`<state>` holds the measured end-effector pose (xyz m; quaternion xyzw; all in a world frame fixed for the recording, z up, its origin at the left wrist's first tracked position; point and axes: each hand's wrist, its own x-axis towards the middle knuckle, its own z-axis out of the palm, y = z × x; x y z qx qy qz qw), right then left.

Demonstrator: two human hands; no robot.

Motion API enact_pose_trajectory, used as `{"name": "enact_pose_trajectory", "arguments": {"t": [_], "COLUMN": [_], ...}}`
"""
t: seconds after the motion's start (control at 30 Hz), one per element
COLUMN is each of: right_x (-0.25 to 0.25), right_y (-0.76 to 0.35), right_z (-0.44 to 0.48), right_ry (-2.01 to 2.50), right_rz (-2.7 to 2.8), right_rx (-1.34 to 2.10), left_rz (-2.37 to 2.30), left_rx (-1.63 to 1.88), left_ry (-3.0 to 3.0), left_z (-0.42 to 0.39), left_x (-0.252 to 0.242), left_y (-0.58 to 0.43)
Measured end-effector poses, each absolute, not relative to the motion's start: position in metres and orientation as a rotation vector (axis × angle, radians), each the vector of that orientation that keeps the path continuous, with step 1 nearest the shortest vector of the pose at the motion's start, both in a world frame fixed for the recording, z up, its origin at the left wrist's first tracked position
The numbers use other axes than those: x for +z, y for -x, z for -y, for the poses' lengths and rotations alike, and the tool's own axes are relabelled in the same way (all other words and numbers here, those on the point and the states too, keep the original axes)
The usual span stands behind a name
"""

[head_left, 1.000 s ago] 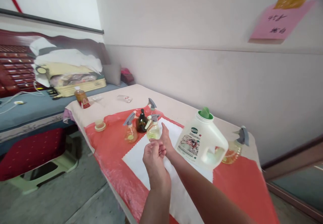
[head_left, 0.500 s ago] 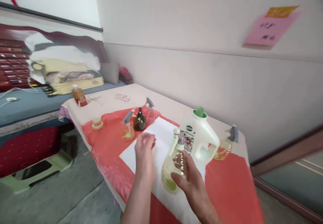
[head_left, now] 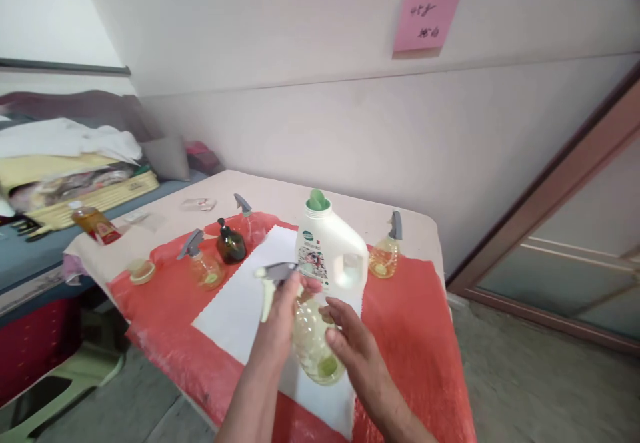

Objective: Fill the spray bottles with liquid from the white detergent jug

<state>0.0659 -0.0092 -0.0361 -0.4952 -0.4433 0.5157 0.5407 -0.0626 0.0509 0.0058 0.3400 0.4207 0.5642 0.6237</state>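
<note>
Over the white sheet (head_left: 235, 316) hangs a clear, ribbed spray bottle (head_left: 316, 343) with a grey and white trigger head. My left hand (head_left: 284, 310) is closed around its neck, just below the head. My right hand (head_left: 356, 343) is beside the bottle's right side, fingers curved and apart; whether a fingertip touches it I cannot tell. Directly behind stands a large white jug (head_left: 333, 250) with a handle, a printed label and a green piece in its mouth. A spray bottle with yellowish liquid (head_left: 385, 256) stands right of the jug.
On the red cover (head_left: 410, 336) at left are another spray bottle (head_left: 205, 266), a dark pump bottle (head_left: 231, 243), a clear sprayer (head_left: 250, 223) and a round lid (head_left: 141, 271). An amber bottle (head_left: 95, 223) lies tilted near the bed. A pink note (head_left: 427, 16) hangs on the wall.
The bottle was in my right hand; now my left hand grips its neck and my right fingers have loosened. Its trigger head has turned to point left. The camera view has swung right.
</note>
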Motion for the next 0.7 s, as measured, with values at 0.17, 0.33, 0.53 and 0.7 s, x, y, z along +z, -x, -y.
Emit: {"name": "enact_pose_trajectory", "arguments": {"t": [0.17,0.33,0.53,0.7], "right_x": [-0.028,-0.036,-0.041,-0.012], "right_y": [-0.068,-0.053,-0.052,-0.062], "right_z": [0.016,0.023,0.015,0.015], "right_ry": [0.751,1.101,1.31,0.836], "right_rz": [0.565,1.146,1.393,1.151], "right_rx": [1.978,1.337,0.898,1.657], "left_rz": [-0.81,-0.942,-1.033,-0.889], "left_rx": [1.4,1.436,1.481,1.175], "left_ry": [-0.557,-0.653,-0.635,-0.737], "left_z": [-0.06,-0.058,-0.059,-0.048], "left_x": [0.009,0.01,0.008,0.012], "left_y": [0.077,0.072,0.07,0.074]}}
